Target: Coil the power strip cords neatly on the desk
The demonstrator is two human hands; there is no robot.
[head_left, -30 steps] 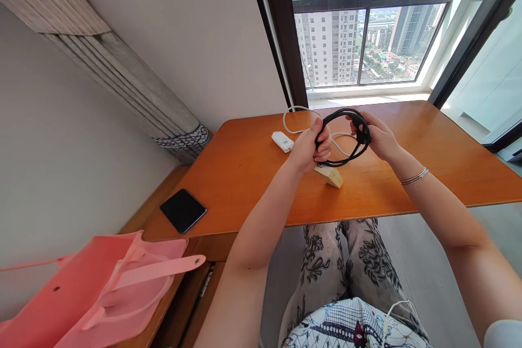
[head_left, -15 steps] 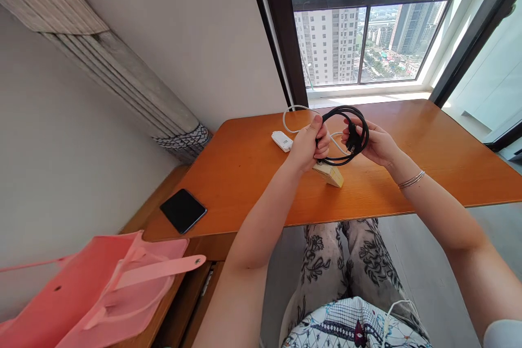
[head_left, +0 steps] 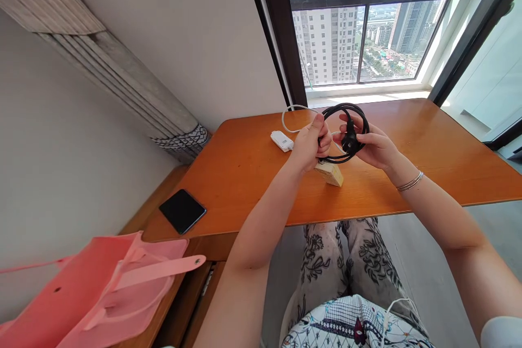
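Observation:
A black power cord is coiled in loops above the wooden table. My left hand is closed around the left side of the coil. On the right side, my right hand has its fingers around the cord's black plug, which lies inside the loops. Just below the coil is a yellowish block-shaped piece; whether it rests on the table I cannot tell. Left of my left hand lies a white device, and a thin white cable curves behind that hand.
The wooden table spans the middle, its far edge near the window. A dark-screened phone or tablet lies at the table's left. A pink bag with its flap open is at lower left. A gathered curtain hangs at the left wall.
The plug has turned and shifted slightly within the coil. My right fingers have moved, and the thumb now presses at the plug. My left hand stays closed on the loops.

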